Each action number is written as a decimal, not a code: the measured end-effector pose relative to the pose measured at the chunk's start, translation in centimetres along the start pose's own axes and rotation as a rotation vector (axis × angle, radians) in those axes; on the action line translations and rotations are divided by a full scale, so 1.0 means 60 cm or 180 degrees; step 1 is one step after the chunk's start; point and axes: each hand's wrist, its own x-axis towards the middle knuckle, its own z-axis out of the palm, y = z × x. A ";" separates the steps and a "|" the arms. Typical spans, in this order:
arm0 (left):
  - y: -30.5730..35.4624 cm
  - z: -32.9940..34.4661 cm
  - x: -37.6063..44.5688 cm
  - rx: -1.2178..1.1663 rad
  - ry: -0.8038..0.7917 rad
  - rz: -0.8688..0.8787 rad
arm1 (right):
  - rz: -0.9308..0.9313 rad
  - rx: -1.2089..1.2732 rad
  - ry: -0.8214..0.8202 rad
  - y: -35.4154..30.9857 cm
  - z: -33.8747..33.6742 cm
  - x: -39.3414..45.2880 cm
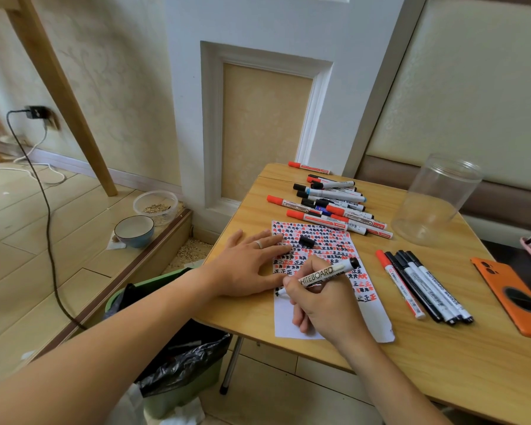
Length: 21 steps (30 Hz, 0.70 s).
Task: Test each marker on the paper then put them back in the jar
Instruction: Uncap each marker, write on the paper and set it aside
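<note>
Right grip (322,302) pinches a whiteboard marker (322,276), tip on the paper (292,323) — left grip (252,266) lies flat, fingers straight, pinning the sheet on the desk (442,348); clear jar (436,200) lies tipped at the far edge.

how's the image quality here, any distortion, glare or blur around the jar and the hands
Head view: wide-angle distortion bows the wall panels and stretches the forearms at the edges; soft daylight, faint shadows under the left hand and right hand; the clear jar shows pale reflections and looks slightly soft; print on the held whiteboard marker stays readable.
</note>
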 end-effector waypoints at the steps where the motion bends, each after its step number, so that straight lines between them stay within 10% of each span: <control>1: 0.000 0.000 0.000 0.0005 0.0004 -0.0001 | -0.0004 -0.0003 -0.0022 -0.001 0.000 0.000; 21: -0.001 0.002 0.000 0.0007 0.0035 -0.0003 | 0.0077 -0.0023 -0.0001 0.004 0.002 0.002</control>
